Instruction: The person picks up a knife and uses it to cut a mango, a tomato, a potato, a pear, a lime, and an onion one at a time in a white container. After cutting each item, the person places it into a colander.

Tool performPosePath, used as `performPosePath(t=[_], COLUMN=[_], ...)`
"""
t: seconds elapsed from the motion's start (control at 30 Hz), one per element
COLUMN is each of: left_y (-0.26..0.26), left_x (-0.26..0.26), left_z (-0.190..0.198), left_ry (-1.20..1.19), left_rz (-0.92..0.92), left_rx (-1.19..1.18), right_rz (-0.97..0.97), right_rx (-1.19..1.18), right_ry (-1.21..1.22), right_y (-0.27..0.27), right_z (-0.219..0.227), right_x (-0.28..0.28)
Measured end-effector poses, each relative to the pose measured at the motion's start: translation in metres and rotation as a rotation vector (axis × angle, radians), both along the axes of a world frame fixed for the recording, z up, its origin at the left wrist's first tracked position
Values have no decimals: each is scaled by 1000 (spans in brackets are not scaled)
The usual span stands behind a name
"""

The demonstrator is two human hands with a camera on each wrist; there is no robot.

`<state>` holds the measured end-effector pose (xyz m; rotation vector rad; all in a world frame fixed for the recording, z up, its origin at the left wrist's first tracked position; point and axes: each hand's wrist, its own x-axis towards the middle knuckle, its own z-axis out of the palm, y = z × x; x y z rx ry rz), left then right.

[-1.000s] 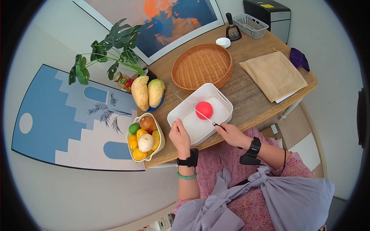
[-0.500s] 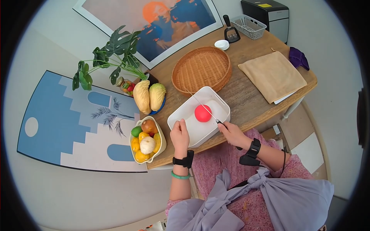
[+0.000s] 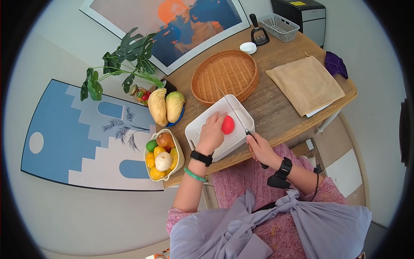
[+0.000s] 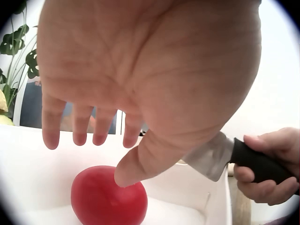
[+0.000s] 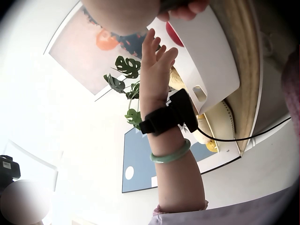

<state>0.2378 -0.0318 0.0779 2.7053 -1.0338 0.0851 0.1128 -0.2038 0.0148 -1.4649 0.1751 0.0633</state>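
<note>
A smooth red round thing, like a tomato (image 3: 228,125), lies in a white rectangular bin (image 3: 225,151) at the table's front edge. My left hand (image 3: 212,132) reaches into the bin beside it, palm down. In the left wrist view its fingers hang straight and spread over the bin, and the thumb overlaps the tomato's top. My right hand (image 3: 261,149) grips the black handle of a knife (image 4: 211,161). The blade slants over the bin, right of the tomato, its tip pointing away towards the wicker tray.
Behind the bin stands a round wicker tray (image 3: 224,77). To the left are two cabbages (image 3: 158,108) and a cream basket (image 3: 182,162) of fruit and vegetables. A beige cloth bag (image 3: 304,84) lies at right; a grey basket (image 3: 280,28) and a black-handled peeler-like tool (image 3: 258,36) stand behind.
My left hand has left the bin's near left rim and moved in beside the tomato, its fingers opening out. The knife has swung round, its tip now pointing further away and right.
</note>
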Motion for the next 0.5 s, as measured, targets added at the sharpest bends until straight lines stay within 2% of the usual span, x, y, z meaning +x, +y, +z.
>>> performPosePath(t=[0.07,0.17,0.27,0.33,0.5], left_y=[0,0,-4,-12,-14], left_x=[14,27,21,8,-10], left_z=[-11,-21,-9,3,-15], left_ry=[-46,96,249,288,254], left_rz=[-47,-60,38,309,507], left_rx=[48,116,87,123,-90], right_rz=[-7,-2,30,55,87], right_rx=[5,7,-14,-26,-39], right_ry=[-8,-2,2,12,11], right_y=[0,-1,-1,0,1], right_z=[0,0,-3,-1,3], right_x=[1,0,-1,1,4])
